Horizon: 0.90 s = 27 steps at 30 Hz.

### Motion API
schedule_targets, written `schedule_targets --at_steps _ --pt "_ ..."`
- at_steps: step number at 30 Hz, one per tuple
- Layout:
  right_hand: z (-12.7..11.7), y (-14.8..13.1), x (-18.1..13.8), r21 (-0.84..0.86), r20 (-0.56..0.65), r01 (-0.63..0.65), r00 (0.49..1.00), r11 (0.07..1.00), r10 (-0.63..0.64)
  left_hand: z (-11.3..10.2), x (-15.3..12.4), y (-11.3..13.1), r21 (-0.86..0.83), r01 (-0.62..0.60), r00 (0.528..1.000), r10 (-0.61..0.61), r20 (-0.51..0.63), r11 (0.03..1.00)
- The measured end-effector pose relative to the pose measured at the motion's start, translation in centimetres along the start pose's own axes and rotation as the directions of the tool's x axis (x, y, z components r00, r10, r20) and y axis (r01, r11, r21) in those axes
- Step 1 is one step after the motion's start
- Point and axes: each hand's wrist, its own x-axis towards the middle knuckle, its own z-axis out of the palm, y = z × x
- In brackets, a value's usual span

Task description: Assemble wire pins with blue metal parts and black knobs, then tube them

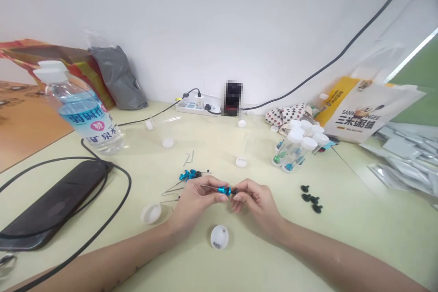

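Note:
Between thumb and fingers, my left hand (195, 198) pinches a small shiny blue cylindrical part (224, 190); a thin metal rod (208, 186) runs along its left side. My right hand (258, 198) is closed at the part's other end, pinching a small black piece (234, 191) against it; the fingers partly hide it. Behind my left hand lies a cluster of similar blue parts (187, 175). Bent hex keys (174, 189) stick out beside that hand. Below both hands stands a white cap (219, 237) holding tiny dark bits.
Several black pieces (311, 198) lie to the right. Clear tubes with white caps (296, 146) stand behind them. On the left are a water bottle (89, 114), a dark phone-like slab (54, 205) with a looping cable, and another white cap (150, 214). A power strip (191, 106) is at the wall.

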Motion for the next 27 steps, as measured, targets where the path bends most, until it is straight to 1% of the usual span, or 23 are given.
schedule_targets --at_steps 5,9,12,16,20,27 --pt "0.01 -0.26 0.15 0.002 0.004 -0.01 1.0 1.0 0.01 -0.14 0.2 -0.23 -0.017 0.033 0.999 -0.033 -0.019 0.999" --pt "0.02 -0.38 0.3 -0.02 0.009 -0.044 0.999 0.999 0.044 -0.17 0.3 -0.37 -0.047 0.023 0.996 -0.027 -0.089 0.999" --pt "0.05 -0.32 0.27 -0.023 -0.031 -0.051 0.998 0.998 0.05 -0.15 0.3 -0.4 -0.042 0.02 0.993 -0.024 -0.118 0.999" --pt "0.03 -0.26 0.05 -0.066 -0.089 -0.022 0.996 0.998 0.017 -0.12 0.19 -0.39 -0.034 0.01 0.998 -0.012 -0.067 0.999" --pt "-0.02 -0.19 -0.17 -0.106 -0.078 0.045 0.996 0.993 -0.053 -0.26 0.19 -0.58 -0.026 0.004 1.0 -0.004 0.002 1.0" --pt "-0.1 0.16 -0.22 -0.067 -0.068 0.036 0.997 0.997 -0.04 -0.39 0.21 -0.84 -0.014 -0.017 1.0 0.017 0.019 1.0"
